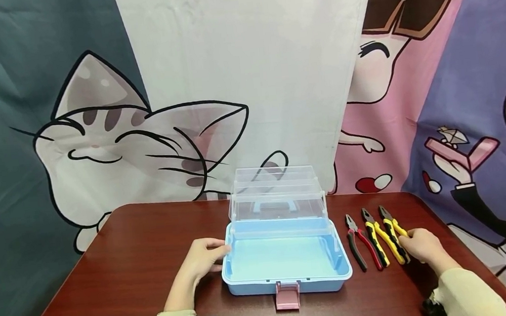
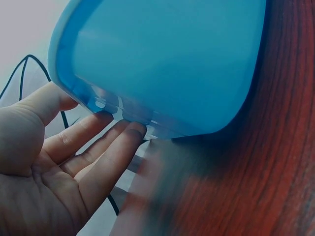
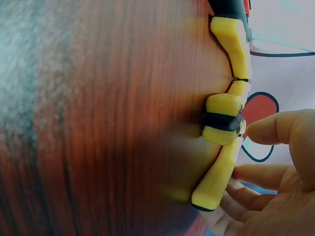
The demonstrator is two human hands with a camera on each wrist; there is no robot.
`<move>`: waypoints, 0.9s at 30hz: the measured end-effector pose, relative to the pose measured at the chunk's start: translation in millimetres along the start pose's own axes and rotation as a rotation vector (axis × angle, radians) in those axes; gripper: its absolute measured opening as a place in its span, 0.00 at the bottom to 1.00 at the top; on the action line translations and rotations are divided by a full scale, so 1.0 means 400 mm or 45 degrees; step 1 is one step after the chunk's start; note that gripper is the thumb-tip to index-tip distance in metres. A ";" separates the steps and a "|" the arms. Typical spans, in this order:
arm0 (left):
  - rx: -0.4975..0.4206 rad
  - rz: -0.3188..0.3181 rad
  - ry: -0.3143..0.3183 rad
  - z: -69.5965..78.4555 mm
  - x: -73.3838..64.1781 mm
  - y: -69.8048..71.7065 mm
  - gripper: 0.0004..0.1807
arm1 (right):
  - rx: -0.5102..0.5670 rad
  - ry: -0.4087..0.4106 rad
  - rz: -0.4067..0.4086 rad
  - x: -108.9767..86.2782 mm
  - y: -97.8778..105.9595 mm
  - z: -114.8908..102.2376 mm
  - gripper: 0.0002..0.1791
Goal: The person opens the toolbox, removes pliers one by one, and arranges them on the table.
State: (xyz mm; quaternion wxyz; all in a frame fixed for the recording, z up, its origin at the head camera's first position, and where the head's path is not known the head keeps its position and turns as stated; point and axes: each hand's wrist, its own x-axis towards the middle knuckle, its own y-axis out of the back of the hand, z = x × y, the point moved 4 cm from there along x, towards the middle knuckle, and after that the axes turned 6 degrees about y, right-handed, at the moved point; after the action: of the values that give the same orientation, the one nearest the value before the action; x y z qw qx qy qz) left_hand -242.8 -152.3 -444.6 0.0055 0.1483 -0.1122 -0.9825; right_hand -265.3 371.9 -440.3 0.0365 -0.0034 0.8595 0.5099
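A light blue toolbox [image 1: 288, 286] with a raised clear lid [image 1: 279, 191] and a pink latch [image 1: 287, 296] stands on the table. My left hand [image 1: 205, 259] grips its left rim, thumb at the edge and fingertips against the outer wall [image 2: 162, 73]. Three pairs of pliers lie in a row to the right: red-handled pliers [image 1: 372, 251], yellow-and-black pliers [image 1: 382, 242] in the middle, and similar pliers [image 1: 389, 226] at the far right. On the rightmost pair's handles [image 3: 216, 177] is my right hand [image 1: 424, 248], thumb and fingers either side of one yellow handle.
The reddish-brown wooden table [image 1: 122, 272] extends left of the toolbox. Directly behind it hangs a cartoon-printed cloth [image 1: 253, 66]. The toolbox lid leans up near the table's back edge.
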 end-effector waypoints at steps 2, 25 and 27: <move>-0.003 -0.001 -0.001 -0.001 0.002 -0.003 0.17 | 0.011 -0.009 0.000 -0.003 0.003 0.004 0.19; 0.071 -0.023 -0.020 0.008 -0.001 0.008 0.16 | -0.080 0.061 0.035 0.000 0.011 -0.026 0.30; 0.082 -0.034 -0.027 0.008 0.000 0.010 0.16 | -0.107 0.091 0.047 0.003 0.016 -0.039 0.30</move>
State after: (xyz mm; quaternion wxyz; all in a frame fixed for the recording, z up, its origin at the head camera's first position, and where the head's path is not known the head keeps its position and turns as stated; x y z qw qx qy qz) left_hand -243.7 -155.5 -440.9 -0.0137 0.1396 -0.1419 -0.9799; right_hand -267.6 361.4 -427.4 -0.0036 -0.0073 0.8379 0.5458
